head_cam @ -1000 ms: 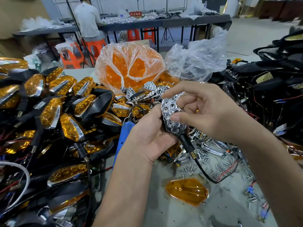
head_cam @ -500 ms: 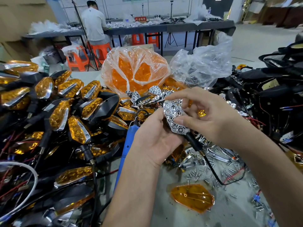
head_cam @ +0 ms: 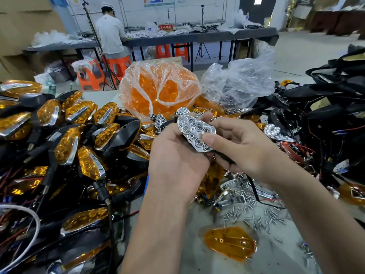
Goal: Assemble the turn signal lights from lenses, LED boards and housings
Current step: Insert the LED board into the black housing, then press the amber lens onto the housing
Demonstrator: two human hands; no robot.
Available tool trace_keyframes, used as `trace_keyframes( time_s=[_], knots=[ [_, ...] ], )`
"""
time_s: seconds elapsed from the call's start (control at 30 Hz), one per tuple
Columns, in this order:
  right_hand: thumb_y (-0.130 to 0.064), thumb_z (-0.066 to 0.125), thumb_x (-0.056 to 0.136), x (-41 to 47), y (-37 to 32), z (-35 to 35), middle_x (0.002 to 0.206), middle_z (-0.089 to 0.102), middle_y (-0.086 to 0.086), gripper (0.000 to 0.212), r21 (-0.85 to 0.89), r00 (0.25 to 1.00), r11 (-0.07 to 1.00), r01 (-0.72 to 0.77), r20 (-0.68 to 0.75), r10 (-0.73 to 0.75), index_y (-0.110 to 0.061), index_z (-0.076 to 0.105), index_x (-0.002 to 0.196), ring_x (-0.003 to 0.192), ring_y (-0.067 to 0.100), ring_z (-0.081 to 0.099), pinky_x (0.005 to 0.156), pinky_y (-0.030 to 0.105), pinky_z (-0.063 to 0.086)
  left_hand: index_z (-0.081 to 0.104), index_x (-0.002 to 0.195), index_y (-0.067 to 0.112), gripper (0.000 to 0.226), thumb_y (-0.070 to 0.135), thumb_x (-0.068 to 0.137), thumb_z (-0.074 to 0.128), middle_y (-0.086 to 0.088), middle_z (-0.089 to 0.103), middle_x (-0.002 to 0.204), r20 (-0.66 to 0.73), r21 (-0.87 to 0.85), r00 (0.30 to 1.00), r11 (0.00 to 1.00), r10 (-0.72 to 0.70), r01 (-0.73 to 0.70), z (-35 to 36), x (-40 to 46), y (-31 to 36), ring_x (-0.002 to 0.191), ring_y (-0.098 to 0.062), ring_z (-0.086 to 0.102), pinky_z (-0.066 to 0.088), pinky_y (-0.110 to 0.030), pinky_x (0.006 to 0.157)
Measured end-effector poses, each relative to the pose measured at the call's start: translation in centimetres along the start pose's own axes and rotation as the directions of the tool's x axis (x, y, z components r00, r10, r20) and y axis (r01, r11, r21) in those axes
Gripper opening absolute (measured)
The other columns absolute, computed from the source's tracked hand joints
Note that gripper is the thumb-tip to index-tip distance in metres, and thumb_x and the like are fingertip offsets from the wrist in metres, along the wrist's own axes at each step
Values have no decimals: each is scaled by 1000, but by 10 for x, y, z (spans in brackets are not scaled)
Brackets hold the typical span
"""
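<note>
A turn signal housing with a chrome honeycomb reflector (head_cam: 194, 133) on its face sits in the middle of the view, held by both hands. My left hand (head_cam: 175, 165) grips it from below and behind. My right hand (head_cam: 243, 149) pinches its right side, thumb on the reflector's lower edge. A black stem and wire (head_cam: 254, 190) run from the housing down to the table. A loose amber lens (head_cam: 230, 243) lies on the table near the front.
A big pile of finished amber-and-black signals (head_cam: 67, 143) fills the left. A bag of amber lenses (head_cam: 158, 89) and a clear bag (head_cam: 239, 84) stand behind. Black housings with wires (head_cam: 325, 119) heap up on the right. Loose screws (head_cam: 252, 214) scatter on the table. A person works at a far bench.
Both hands have lifted the housing a little and turned it, so the reflector now faces more upward. The camera has tilted down slightly.
</note>
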State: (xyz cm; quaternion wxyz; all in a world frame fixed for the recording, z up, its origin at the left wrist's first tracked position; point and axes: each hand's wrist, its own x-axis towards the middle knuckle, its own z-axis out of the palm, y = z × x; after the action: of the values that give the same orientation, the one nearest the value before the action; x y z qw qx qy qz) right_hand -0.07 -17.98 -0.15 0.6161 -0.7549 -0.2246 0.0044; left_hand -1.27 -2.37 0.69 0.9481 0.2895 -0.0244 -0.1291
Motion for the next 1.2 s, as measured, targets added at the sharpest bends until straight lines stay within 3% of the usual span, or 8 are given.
trace_keyframes(
  time_s=[0.17,0.3,0.5,0.7,0.8,0.93,1.07,1.2],
  knots=[
    [-31,68,97,2,1,6,63,57,8,25,126,997,991,44,-63,-36,-6,68,93,46,14,41,44,20,29,41,152,0,73,35,88,40,-25,45,155,176,-91,984,996,2,14,-5,-3,9,131,-35,42,10,-51,128],
    [-28,69,96,4,-4,10,62,57,-1,12,83,986,990,112,-130,-101,-27,74,85,44,12,41,42,20,30,54,134,0,46,23,95,47,-24,58,136,133,97,981,983,144,-157,-4,1,2,127,-39,53,32,-52,118],
    [-26,68,97,6,-6,9,57,58,-23,32,-49,972,988,145,-181,-152,-45,68,72,47,1,58,45,8,37,69,117,9,20,14,107,52,-11,70,110,58,558,927,758,371,-338,-12,2,0,101,-23,64,52,-43,93],
    [-26,66,102,3,-2,7,65,60,16,25,1,984,999,49,-174,-48,-11,65,83,47,13,43,43,20,35,74,87,15,22,13,104,60,6,72,80,82,638,899,670,430,-379,-12,4,0,78,-9,68,62,-35,78],
    [-22,65,104,1,-1,8,65,62,10,26,52,985,998,-20,-167,29,-7,64,83,45,12,44,41,18,32,75,87,10,22,8,104,60,4,74,76,67,642,891,664,449,-383,-14,7,-2,70,-8,68,60,-27,65],
    [-19,63,105,0,3,14,69,58,14,26,107,975,989,-106,-183,124,-3,63,85,46,13,45,40,18,30,68,54,26,54,5,103,60,16,58,55,15,702,886,626,463,-339,-15,10,-8,54,0,56,58,-27,57],
    [-19,63,105,2,9,25,65,44,11,32,150,959,977,-152,-218,183,-2,55,78,52,21,32,41,20,24,65,68,12,34,14,102,65,0,52,66,-85,721,848,620,522,-309,-22,16,-15,70,-19,47,49,-46,71],
    [-20,66,104,4,16,32,57,42,-7,33,173,932,968,-179,-285,223,-14,57,72,47,11,30,42,23,29,54,74,16,33,27,105,61,7,45,67,-184,755,830,616,527,-223,-24,19,-27,67,-11,39,37,-33,66]
  ],
)
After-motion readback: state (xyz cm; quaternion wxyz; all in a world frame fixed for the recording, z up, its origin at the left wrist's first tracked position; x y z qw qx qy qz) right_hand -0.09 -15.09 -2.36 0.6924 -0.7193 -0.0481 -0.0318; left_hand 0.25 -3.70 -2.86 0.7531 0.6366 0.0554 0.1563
